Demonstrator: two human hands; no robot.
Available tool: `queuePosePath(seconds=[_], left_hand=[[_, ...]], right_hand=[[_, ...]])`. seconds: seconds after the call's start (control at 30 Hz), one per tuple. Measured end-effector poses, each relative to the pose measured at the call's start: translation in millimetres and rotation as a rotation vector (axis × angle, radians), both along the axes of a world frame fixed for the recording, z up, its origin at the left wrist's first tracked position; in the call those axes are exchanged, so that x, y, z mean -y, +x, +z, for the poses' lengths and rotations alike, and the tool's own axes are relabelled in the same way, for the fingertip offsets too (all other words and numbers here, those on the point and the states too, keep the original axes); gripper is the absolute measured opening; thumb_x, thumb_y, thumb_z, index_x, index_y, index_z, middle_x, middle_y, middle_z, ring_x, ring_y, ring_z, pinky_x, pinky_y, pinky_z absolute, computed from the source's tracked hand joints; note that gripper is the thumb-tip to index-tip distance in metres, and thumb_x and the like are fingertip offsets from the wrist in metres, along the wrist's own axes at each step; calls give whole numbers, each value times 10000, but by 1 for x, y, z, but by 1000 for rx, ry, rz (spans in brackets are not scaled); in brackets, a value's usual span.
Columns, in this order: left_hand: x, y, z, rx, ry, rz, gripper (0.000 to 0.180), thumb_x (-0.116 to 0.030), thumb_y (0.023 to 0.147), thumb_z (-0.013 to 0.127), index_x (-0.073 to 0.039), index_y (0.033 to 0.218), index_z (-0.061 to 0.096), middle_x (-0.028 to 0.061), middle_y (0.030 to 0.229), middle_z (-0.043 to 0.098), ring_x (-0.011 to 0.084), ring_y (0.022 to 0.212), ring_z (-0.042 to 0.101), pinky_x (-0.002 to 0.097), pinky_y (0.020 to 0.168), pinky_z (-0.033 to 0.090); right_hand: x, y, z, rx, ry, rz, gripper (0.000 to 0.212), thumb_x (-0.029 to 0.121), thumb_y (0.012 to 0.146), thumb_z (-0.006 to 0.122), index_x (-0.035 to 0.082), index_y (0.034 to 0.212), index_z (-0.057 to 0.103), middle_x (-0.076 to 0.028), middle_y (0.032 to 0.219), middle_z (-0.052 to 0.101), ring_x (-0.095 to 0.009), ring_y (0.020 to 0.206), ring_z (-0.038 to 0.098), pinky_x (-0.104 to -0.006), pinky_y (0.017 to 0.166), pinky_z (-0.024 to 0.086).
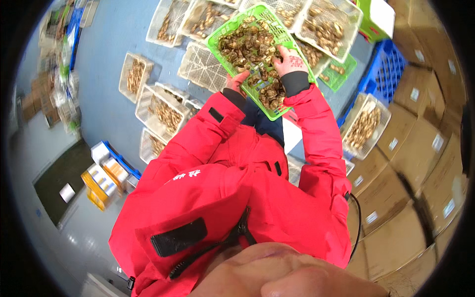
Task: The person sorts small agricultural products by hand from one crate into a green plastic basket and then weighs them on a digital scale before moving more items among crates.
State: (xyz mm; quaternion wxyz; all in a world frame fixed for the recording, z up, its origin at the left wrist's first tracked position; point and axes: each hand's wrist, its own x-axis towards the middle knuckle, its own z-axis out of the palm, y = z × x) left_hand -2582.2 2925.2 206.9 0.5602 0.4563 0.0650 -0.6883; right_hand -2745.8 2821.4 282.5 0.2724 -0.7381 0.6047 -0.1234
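A bright green plastic basket (228, 55) is in front of me, tilted across the view. Dark brown, knobbly pieces (246, 43), perhaps mushrooms, fill its far part; a smaller heap (272, 94) lies at the near end, and green mesh shows between the two. My left hand (238, 80) is closed at the basket's left side, its fingers partly hidden by the rim. Inside the right side, my right hand (290, 61) bends its fingers down among the pieces. Those fingers look closed, but what they hold is hidden.
White crates of lighter brown pieces stand on the blue floor, several to the left (163, 115) and others beyond (326, 29). An upturned white crate (202, 67) lies beside the basket. At right are a blue crate (388, 67), another white crate (366, 126) and stacked cardboard boxes (391, 198).
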Motion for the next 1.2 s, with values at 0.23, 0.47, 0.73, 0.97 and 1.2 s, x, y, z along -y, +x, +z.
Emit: queuePosePath(seconds=[0.23, 0.47, 0.73, 0.97, 1.2], left_hand=[[-15, -24, -75, 96, 220, 542, 290, -3, 703, 567, -62, 948, 424, 84, 761, 541, 247, 656, 575, 402, 578, 507], [-40, -23, -168, 184, 196, 702, 304, 41, 682, 559, -27, 960, 458, 120, 839, 542, 275, 738, 570, 444, 635, 503], [-51, 42, -331, 174, 360, 622, 183, -21, 677, 576, 6, 854, 536, 76, 724, 571, 207, 642, 571, 352, 555, 491], [-53, 83, -441, 150, 239, 414, 169, -129, 723, 553, -42, 867, 572, 63, 680, 585, 183, 603, 586, 344, 550, 504], [-62, 126, -540, 678, 210, 377, 303, -223, 729, 573, -103, 1006, 552, 66, 948, 562, 214, 787, 570, 383, 663, 495]], right_hand=[[18, 50, -107, -127, -207, 480, 409, 330, 618, 648, 118, 949, 533, -109, 886, 526, -264, 803, 521, -368, 685, 431], [21, 78, -210, -138, -143, 1031, 233, 272, 662, 611, 106, 806, 534, -75, 795, 527, -247, 768, 528, -359, 680, 424], [3, 137, -374, -316, -396, 1340, 99, 163, 734, 453, 127, 780, 533, -58, 757, 535, -211, 758, 538, -350, 625, 435], [1, 152, -506, -268, -530, 1423, 105, 165, 724, 472, 138, 785, 552, -46, 767, 530, -208, 776, 525, -333, 647, 410], [2, 150, -548, 71, -228, 1182, 204, 239, 727, 508, 142, 892, 577, -90, 831, 569, -244, 780, 540, -361, 675, 426]])
